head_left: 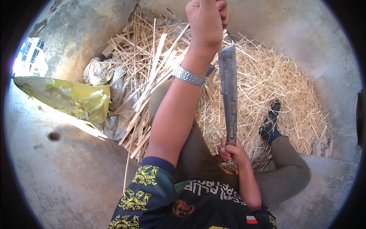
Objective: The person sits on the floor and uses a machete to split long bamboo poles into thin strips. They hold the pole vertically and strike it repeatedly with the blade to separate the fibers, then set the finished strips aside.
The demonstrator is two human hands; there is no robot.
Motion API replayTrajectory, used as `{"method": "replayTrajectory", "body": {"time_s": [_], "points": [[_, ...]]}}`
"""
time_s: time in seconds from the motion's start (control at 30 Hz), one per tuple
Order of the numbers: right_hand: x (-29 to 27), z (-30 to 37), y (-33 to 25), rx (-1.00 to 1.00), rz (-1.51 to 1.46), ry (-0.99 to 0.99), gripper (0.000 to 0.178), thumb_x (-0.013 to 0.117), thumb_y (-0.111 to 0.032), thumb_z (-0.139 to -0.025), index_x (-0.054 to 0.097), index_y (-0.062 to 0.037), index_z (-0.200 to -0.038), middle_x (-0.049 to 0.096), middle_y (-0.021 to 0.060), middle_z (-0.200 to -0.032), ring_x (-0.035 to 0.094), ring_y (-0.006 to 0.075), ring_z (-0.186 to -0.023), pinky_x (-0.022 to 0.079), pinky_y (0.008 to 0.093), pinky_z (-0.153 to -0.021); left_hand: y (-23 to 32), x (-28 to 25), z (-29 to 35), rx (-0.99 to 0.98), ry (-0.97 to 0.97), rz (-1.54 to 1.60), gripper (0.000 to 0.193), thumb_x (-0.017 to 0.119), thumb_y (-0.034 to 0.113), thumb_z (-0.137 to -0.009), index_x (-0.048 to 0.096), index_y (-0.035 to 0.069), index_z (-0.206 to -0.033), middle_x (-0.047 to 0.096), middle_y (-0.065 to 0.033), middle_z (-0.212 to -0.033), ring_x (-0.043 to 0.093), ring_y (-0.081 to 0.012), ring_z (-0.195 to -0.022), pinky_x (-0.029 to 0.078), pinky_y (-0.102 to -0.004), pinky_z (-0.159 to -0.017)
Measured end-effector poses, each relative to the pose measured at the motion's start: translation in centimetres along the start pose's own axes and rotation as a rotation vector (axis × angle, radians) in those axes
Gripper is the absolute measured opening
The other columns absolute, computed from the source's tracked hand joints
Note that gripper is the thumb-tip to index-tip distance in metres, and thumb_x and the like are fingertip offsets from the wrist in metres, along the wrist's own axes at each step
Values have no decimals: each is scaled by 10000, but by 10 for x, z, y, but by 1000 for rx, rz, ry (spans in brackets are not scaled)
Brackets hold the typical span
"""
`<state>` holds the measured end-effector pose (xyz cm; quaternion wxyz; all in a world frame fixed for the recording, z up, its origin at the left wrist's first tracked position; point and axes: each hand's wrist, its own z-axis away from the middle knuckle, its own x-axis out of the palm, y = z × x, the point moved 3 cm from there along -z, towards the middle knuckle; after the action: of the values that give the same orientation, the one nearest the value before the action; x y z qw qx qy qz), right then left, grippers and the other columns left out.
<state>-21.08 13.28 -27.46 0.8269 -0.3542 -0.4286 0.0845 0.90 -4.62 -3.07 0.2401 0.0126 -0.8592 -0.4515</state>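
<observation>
My right hand (233, 152) grips a machete (228, 87) by its handle, low in front of my body. The long dark blade points away from me, nearly upright in the picture, with its squared tip beside my left wrist. My left hand (207, 17) is stretched far forward at the top edge, fingers curled closed. What it holds, if anything, is cut off or hidden. A metal-band wristwatch (190, 76) circles the left wrist. Beneath that arm lie bamboo-like strips (146, 87), pale and split lengthwise.
Thin straw-like shavings (293, 84) heap across the floor on the right, around my dark-socked foot (271, 122). A torn yellow sack (82, 99) lies at the left near a bright opening. My bent legs (284, 181) flank the pile. A grey concrete wall (301, 26) stands behind it.
</observation>
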Motion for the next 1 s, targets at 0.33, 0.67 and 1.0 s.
{"method": "replayTrajectory", "body": {"time_s": [0.33, 0.67, 1.0], "points": [[0, 6, 2, -39, 133, 17, 199, 642, -10, -778, 461, -55, -709, 441, 26, -555, 400, 108, -431, 325, 274, -431, 2, -2, -1, 9, 23, -40, 627, 364, 693, -1029, 273, 223, -624, 280, 94, -535, 245, -57, -453, 180, -244, -424], [12, 9, -6, 15, 239, 39, 172, 679, -26, -756, 509, -40, -735, 479, 27, -583, 426, 99, -455, 319, 264, -436, 7, -4, -2, -16, 106, -63, 615, 372, 709, -1016, 289, 231, -638, 286, 95, -543, 261, -55, -456, 205, -235, -421], [-1, 4, 2, 80, 112, -50, 215, 675, -23, -770, 467, -40, -715, 433, 26, -562, 390, 93, -426, 295, 261, -415, 7, -6, -3, -27, 99, -109, 637, 365, 743, -998, 271, 235, -625, 278, 103, -550, 246, -55, -466, 213, -245, -443]]}}
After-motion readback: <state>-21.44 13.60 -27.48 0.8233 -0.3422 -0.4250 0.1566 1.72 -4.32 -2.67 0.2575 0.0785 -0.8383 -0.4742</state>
